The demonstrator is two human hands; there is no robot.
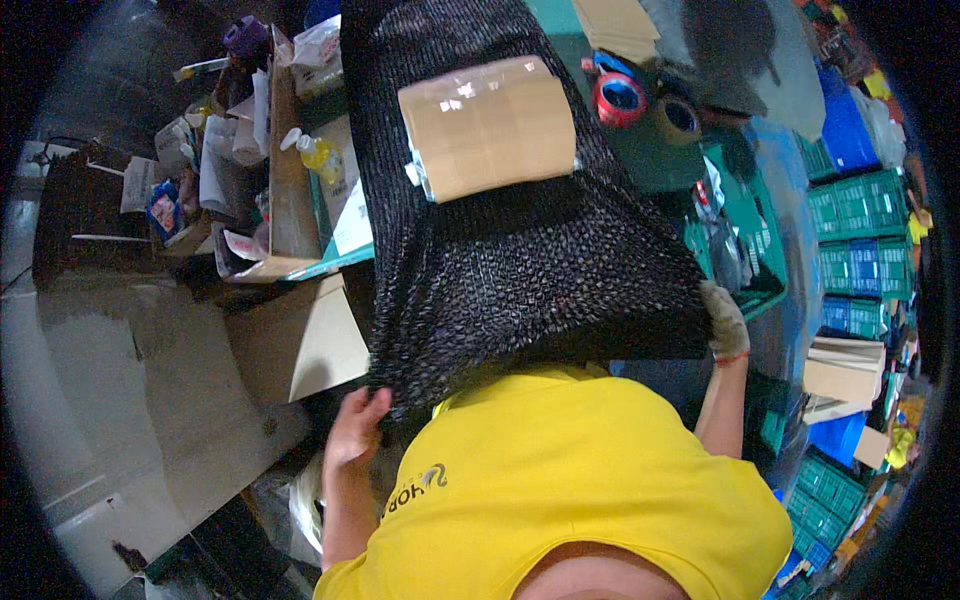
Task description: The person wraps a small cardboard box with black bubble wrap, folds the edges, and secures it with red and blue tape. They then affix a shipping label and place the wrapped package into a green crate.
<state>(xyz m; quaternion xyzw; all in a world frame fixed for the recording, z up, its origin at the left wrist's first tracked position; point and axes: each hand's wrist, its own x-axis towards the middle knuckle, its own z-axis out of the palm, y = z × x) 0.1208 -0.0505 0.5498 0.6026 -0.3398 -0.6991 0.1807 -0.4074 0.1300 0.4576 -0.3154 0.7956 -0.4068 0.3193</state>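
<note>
Black wrap (520, 275) spreads toward us, the brown package (490, 135) lying on its far half. We judge the wrap light, soft and slippery, best taken by its near corners; the package looks stiffer. Our left hand (357, 428) pinches the near left corner and our gloved right hand (726, 322) grips the right edge. Beneath is a green counter (650, 155), with red tape (612, 114) at right; stacked crates (860, 207) stand farther right.
</note>
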